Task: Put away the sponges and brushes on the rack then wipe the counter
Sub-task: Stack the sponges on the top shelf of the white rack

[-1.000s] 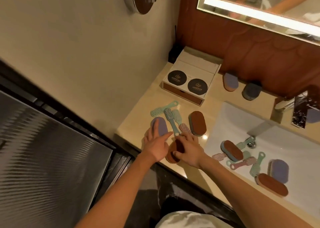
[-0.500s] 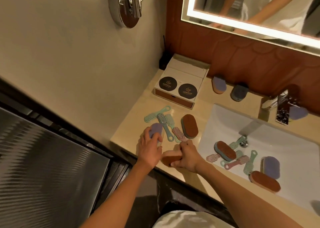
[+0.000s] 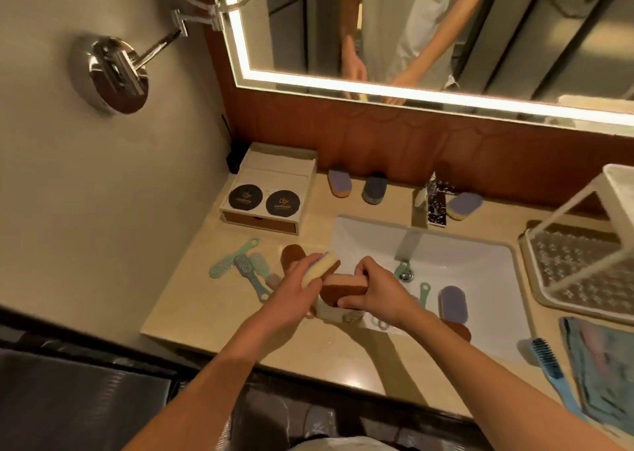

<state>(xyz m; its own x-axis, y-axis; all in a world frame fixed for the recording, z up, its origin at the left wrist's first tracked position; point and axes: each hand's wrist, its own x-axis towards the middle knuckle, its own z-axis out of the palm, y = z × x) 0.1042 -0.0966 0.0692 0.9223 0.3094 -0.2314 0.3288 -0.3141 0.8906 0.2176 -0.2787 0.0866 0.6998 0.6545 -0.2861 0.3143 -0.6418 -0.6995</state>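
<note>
- Purple-topped sponge (image 3: 320, 268) sits in the left hand (image 3: 291, 301), whose fingers curl round it. Its cream underside is turned up, and it is held above the counter (image 3: 206, 306) by the left rim of the sink (image 3: 480, 255).
- Right hand (image 3: 375, 289) grips a brown-topped sponge (image 3: 344, 285) by its end, thumb on the near edge. The two held sponges are just beside each other, and whether they touch cannot be told.
- Behind the left hand a brown sponge (image 3: 291, 253) lies on the counter, next to a cluster of teal brushes (image 3: 240, 267).
- In the sink lie a lilac sponge (image 3: 453, 301) and green brushes (image 3: 423, 291). Another brown-backed sponge (image 3: 459, 329) is partly hidden by the right forearm.
- Against the back wall lean a violet sponge (image 3: 339, 183) and a dark grey sponge (image 3: 374, 188). One more pale purple sponge (image 3: 463, 205) rests beside the faucet (image 3: 434, 203).
- A white rack (image 3: 576, 265) stands right of the sink. A blue brush (image 3: 545, 358) and a cloth (image 3: 603, 365) lie near the front edge.
- A box (image 3: 267, 196) with two dark discs sits in the back left corner.
</note>
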